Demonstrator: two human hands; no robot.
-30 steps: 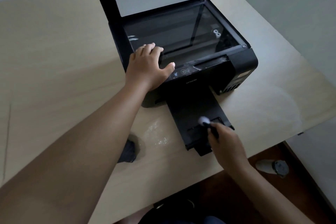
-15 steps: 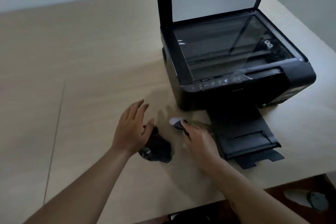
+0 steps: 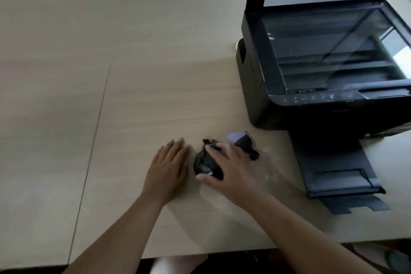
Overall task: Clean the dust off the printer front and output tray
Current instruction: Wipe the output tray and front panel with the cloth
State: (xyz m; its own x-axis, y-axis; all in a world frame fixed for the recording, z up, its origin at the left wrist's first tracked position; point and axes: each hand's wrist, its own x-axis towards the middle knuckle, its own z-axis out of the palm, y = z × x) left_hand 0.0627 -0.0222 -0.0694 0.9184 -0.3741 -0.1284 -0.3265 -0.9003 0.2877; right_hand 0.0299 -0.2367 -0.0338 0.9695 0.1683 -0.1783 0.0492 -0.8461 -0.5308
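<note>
On the desk (image 3: 155,51), left of the printer (image 3: 311,115), the person's right hand (image 3: 235,167) curled fingers and thumb round a crumpled black bundle (image 3: 203,160), cloth or bag unclear. The left hand (image 3: 168,163) lay flat just beside it, fingers straight. A dark pale-tipped item (image 3: 239,137) sat just beyond the knuckles. The step looked like picking up a wiper, which would next need carrying right to the printer. Its front faced the desk's near edge, with the output tray (image 3: 333,169) stretching lengthwise toward that edge.
</note>
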